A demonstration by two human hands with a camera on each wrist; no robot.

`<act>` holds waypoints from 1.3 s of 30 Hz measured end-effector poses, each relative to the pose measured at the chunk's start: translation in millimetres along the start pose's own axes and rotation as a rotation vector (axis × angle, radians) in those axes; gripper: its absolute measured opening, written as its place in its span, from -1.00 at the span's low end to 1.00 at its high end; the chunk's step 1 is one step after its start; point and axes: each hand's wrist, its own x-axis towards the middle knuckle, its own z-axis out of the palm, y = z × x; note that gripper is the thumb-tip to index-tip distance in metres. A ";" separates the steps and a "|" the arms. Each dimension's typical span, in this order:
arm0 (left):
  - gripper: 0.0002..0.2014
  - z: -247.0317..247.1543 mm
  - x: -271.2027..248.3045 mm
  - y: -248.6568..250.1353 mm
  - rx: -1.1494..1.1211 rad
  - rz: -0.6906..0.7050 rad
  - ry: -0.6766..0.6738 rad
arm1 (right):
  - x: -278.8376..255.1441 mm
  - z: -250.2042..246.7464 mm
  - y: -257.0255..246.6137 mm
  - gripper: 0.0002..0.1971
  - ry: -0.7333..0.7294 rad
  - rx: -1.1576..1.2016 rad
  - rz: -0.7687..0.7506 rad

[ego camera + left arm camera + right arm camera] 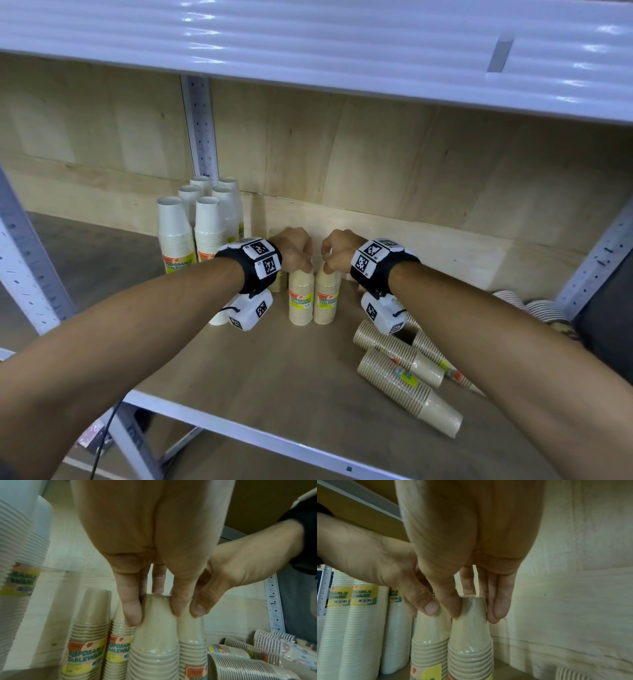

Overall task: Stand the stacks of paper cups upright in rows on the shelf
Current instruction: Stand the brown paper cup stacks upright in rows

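From the head view, my left hand (297,249) and right hand (337,250) are side by side deep on the shelf (301,383), each pinching the top of an upright tan stack. The left tan stack (301,297) and right tan stack (326,298) stand touching each other, mouths down. Behind and to the left stand the white stacks (197,222) in neat rows. To my right, several fallen tan stacks (407,380) lie on the wood, and patterned stacks (534,305) sprawl in the corner. Risk here, I reckon: these columns are tall, narrow and light, so a careless release could topple one into its neighbour.

Left wrist view now: my left fingers (132,609) curl round the topmost cup's tapered base, thumb on one side, fingers opposite. The film wrap is glossy and slick, so a slip looks possible. Two more tan stacks (89,635) stand just beside, labels showing, ribbed rims packed tight.

Right wrist view: my right fingers (498,601) clamp the other stack's smooth tan crown, thumb against it. My left thumb nearly crowds mine, so I could jostle both columns when pulling away. The wood-grain back panel (573,574) sits near behind.
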 end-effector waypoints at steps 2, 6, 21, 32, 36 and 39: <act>-0.69 -0.7 0.3 -0.2 0.003 -0.011 0.002 | 2.0 0.3 -0.1 -0.62 0.000 0.003 -0.002; -0.66 -7.0 1.9 -0.6 0.016 -0.025 -0.008 | 7.7 -1.9 -3.2 -0.60 0.005 0.003 -0.003; -0.89 -23.2 14.9 -36.9 0.130 -0.142 0.083 | 36.8 9.4 -35.9 -0.62 0.114 0.074 -0.036; -0.54 -13.6 19.7 -48.4 0.057 -0.152 0.120 | 46.1 22.8 -33.5 -0.58 0.131 0.134 -0.036; -0.45 -30.8 16.1 -42.7 -0.007 -0.123 0.147 | 38.1 16.6 -23.3 -0.49 0.126 0.108 -0.013; -0.45 -46.6 12.0 -26.4 -0.031 -0.057 0.181 | 26.5 10.0 -7.2 -0.50 0.116 0.072 0.033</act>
